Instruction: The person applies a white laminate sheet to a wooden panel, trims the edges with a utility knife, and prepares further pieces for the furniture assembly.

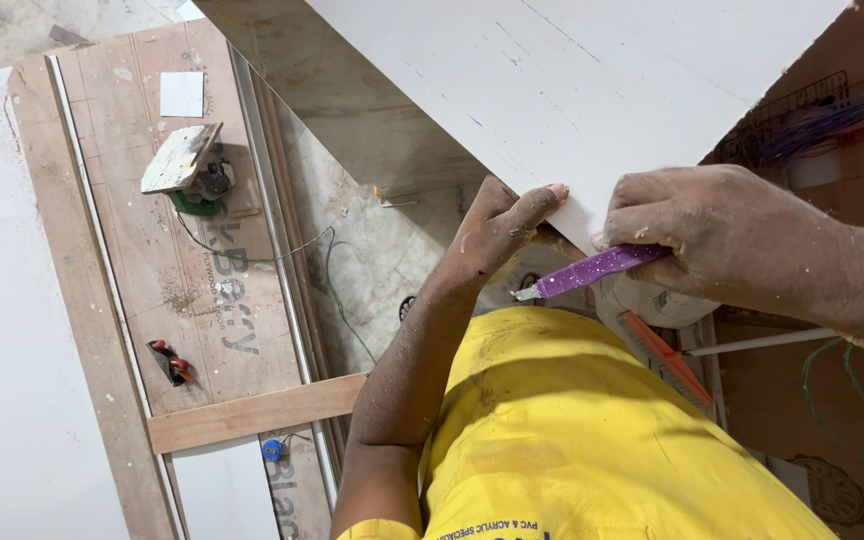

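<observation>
The left hand point(497, 225) presses its fingers point(542, 197) closed against the lower edge of a large white laminate sheet point(572, 90), which slopes across the top of the view, its low corner between the two hands. The right hand point(712, 240) is closed around a purple-handled cutter point(592, 268), whose short blade tip points toward the left hand and lies just beside its thumb. Risk noted: the blade could slip off the sheet's edge toward the left hand, since those fingers sit close in the blade's line; a shifting sheet could also chip at the corner. On the floor, a plywood board point(152, 240) bears dark printed lettering along its length and carries a small white square label point(182, 94) near its upper end. A small power tool point(192, 165) with a green cord rests on the board.
</observation>
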